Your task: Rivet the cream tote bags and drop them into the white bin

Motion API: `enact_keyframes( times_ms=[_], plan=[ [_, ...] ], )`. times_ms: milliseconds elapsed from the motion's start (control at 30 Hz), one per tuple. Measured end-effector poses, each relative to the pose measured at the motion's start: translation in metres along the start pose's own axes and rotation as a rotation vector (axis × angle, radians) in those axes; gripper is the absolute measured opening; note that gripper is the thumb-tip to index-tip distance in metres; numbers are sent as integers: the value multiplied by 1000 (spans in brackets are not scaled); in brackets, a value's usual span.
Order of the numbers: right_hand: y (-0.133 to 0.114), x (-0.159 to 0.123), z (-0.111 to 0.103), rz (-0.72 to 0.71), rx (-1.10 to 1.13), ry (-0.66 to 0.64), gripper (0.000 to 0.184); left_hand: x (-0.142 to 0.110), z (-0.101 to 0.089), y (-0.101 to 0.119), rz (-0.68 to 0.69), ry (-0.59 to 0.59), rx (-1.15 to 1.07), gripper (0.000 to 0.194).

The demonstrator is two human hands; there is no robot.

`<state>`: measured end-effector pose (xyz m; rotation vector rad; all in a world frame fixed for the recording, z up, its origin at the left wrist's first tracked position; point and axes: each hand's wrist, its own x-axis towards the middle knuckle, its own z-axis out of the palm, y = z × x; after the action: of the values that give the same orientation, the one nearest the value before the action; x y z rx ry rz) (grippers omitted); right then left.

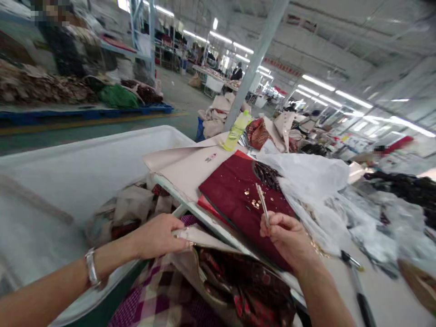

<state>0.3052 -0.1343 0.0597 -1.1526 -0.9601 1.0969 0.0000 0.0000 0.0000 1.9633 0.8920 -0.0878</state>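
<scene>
My left hand (161, 236) pinches the pale edge of a bag (195, 236) on my lap, which lies open towards me. The bag's dark, shiny lining (245, 286) has a red pattern. In my right hand (282, 234) is a slim pair of tweezers (262, 204), tips pointing up and away from me. Beneath the tips, small gold rings (255, 204) lie scattered on a maroon cloth (221, 186). A heap of dark, slender pieces (265, 175) sits at the cloth's far edge; their kind is too blurred to tell.
A hammer (357, 286) lies on the table at the right, near crumpled clear plastic (309, 177). At the table's far end stands a yellow-green bottle (237, 131). To my left is a large white bin (136, 138) with fabric pieces inside. A metal post (257, 63) rises beyond the table.
</scene>
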Motion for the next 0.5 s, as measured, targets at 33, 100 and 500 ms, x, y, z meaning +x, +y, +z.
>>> enact_keyframes(
  times_ms=[33,100,500],
  plan=[
    [3,0,3,-1,-50,-8,15,-1,0,1,7,14,-4,33],
    [6,-1,9,-34,-191,-35,12,-4,-1,3,17,35,-15,32],
    [-6,9,78,-609,-1060,-443,13,-8,-6,9,50,17,-97,30]
  ],
)
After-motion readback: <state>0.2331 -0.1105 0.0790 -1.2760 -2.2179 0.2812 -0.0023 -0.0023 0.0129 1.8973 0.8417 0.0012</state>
